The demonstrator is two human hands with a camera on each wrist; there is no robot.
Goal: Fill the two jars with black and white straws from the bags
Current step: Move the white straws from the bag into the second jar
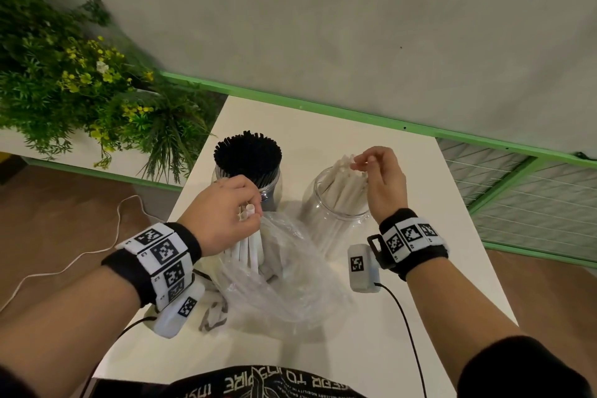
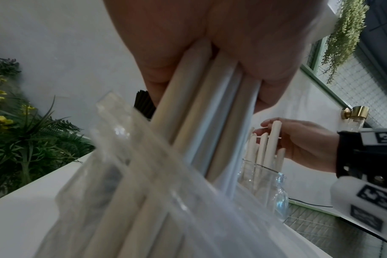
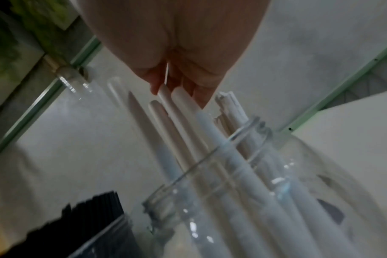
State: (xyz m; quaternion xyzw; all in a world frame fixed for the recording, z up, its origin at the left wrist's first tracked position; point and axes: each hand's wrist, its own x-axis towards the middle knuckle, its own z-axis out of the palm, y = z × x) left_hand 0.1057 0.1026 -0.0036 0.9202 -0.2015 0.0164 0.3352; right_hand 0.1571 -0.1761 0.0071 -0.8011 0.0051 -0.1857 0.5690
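Clear jar of thin black straws (image 1: 248, 158) looking full. Right hand (image 1: 382, 179) pinching white straws in half-filled clear jar (image 1: 336, 203); left hand (image 1: 223, 215) gripping white straw bundle (image 1: 250, 247) in crinkled transparent bag (image 1: 290, 275).

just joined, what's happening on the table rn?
A person is sorting straws into two jars. The left jar is packed with black straws. The left hand grips a bunch of white straws that stand in a clear plastic bag. The right hand touches the tops of the white straws in the right jar, which has room left.
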